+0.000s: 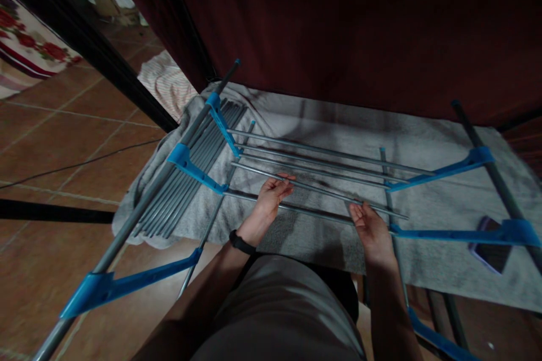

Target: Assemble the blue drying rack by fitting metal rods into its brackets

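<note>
A thin grey metal rod lies across both my hands, its two ends free of the blue brackets. My left hand pinches it left of its middle, and my right hand grips it nearer the right end. Around it stands a rack frame of grey tubes with blue plastic brackets, among them a left bracket and a right bracket. Just beyond the held rod, several crossbars run between the far brackets. Another crossbar passes beneath my hands between the nearer brackets.
Several loose grey rods lie side by side on the left of a grey blanket. A phone rests at the right, partly behind a bracket. Behind hangs a dark red curtain. A cable crosses the tiled floor.
</note>
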`<action>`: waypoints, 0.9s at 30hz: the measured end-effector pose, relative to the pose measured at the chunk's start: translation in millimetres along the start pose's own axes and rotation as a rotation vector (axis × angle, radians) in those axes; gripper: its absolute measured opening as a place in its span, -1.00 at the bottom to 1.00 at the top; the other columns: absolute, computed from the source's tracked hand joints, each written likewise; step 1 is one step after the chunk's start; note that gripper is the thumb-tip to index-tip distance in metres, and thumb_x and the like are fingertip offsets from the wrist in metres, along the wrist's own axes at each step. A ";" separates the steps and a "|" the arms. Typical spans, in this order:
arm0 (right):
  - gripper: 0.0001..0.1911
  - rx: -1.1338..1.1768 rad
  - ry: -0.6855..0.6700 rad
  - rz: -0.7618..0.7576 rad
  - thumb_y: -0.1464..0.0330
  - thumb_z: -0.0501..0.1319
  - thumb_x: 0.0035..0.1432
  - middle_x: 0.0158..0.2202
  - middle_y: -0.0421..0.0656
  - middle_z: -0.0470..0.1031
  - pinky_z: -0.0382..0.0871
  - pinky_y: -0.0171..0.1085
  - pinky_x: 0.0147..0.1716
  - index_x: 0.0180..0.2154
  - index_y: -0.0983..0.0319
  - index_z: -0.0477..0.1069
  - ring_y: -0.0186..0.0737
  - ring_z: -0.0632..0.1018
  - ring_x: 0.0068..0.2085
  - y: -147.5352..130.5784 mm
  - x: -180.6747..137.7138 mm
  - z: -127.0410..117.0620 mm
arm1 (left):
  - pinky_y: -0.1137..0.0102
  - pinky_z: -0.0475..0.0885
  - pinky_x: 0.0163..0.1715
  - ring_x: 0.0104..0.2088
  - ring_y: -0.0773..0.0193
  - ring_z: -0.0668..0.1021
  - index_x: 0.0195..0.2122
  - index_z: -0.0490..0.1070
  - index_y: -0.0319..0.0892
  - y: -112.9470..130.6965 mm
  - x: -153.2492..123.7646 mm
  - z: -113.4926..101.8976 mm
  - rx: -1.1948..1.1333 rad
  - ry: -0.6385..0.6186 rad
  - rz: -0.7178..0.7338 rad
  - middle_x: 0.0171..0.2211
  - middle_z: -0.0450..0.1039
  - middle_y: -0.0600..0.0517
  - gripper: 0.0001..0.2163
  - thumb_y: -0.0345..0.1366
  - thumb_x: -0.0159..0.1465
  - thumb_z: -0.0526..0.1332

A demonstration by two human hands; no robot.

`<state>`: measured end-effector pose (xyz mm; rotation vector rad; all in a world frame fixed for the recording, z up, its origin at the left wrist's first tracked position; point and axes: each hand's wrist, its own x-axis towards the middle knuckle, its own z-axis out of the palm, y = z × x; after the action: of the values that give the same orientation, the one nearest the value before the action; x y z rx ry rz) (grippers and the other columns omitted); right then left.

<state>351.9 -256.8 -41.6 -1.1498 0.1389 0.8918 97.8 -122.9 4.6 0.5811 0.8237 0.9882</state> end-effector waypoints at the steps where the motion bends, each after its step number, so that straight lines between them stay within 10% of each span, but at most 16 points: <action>1: -0.91 0.011 0.012 0.018 0.52 0.32 0.19 -0.36 -0.22 0.57 0.61 -0.32 -0.02 -0.33 0.24 0.48 -0.38 0.64 -0.27 -0.4 0.3 1.4 | 0.35 0.53 -0.15 -0.29 0.32 0.62 -0.25 0.54 -0.21 1.7 -1.4 2.9 0.014 -0.007 0.000 -0.14 0.64 -0.05 -0.62 -0.23 -0.02 0.59; 17: -0.84 0.023 -0.118 0.070 0.39 0.41 0.16 -0.32 -0.21 0.58 0.63 -0.29 -0.02 -0.32 0.15 0.44 -0.31 0.66 -0.22 -1.4 -7.0 16.5 | 0.30 0.54 -0.11 -0.11 0.15 0.65 -0.18 0.55 -0.16 17.6 -12.0 43.1 0.109 -0.097 0.127 -0.15 0.65 -0.06 -0.66 -0.11 0.11 0.52; 27: -0.91 0.147 -0.385 0.280 0.34 0.39 0.21 -0.30 -0.19 0.63 0.61 -0.33 -0.16 -0.29 0.17 0.50 -0.31 0.65 -0.24 9.5 -42.6 68.4 | 0.26 0.47 0.08 0.01 0.12 0.61 0.13 0.44 -0.08 18.0 -31.7 84.7 0.269 -0.309 0.272 -0.10 0.61 -0.04 -0.59 -0.06 0.32 0.36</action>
<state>294.5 -221.7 3.8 -0.8159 0.0490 1.3134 148.9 -148.5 77.1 1.0708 0.6128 1.0061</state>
